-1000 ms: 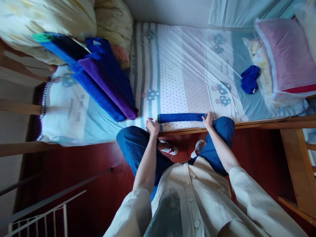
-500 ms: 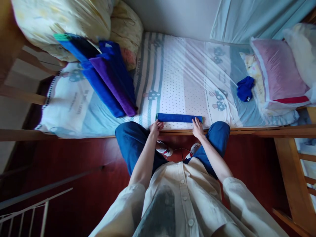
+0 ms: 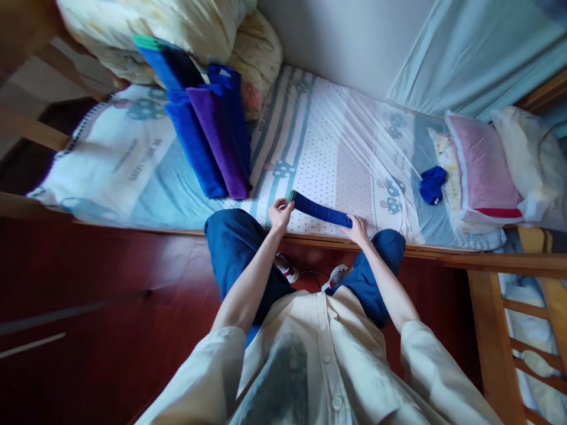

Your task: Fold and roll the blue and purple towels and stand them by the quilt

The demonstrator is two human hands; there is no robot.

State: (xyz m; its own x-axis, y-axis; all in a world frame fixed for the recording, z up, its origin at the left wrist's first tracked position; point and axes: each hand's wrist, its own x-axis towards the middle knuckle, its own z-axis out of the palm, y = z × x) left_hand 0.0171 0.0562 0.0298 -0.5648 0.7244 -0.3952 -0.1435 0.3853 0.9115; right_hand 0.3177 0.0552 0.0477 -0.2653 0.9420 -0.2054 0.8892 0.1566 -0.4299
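Note:
A long, narrow folded blue towel point(image 3: 319, 211) with a green edge spans the space between my hands, over the front edge of the bed. My left hand point(image 3: 280, 213) is closed on its green-edged left end, which sits higher than the other. At the lower right end, my right hand point(image 3: 357, 229) grips the towel with the thumb and fingers around it. To the left lies a group of folded towels: a purple towel point(image 3: 220, 141) on top of blue towels point(image 3: 195, 147), one of them with a green end.
A small blue bundle of cloth point(image 3: 433, 185) lies on the bedsheet point(image 3: 354, 141) at the right. Beyond it is a pink pillow point(image 3: 487, 165) in a clear cover. Bulky bedding point(image 3: 168, 29) stands at the back left. A wooden rail point(image 3: 443, 260) runs along the bed's front.
The narrow blue towel has gone from lying flat to being lifted and tilted, left end up. Both hands have closed on its ends. The camera view has turned.

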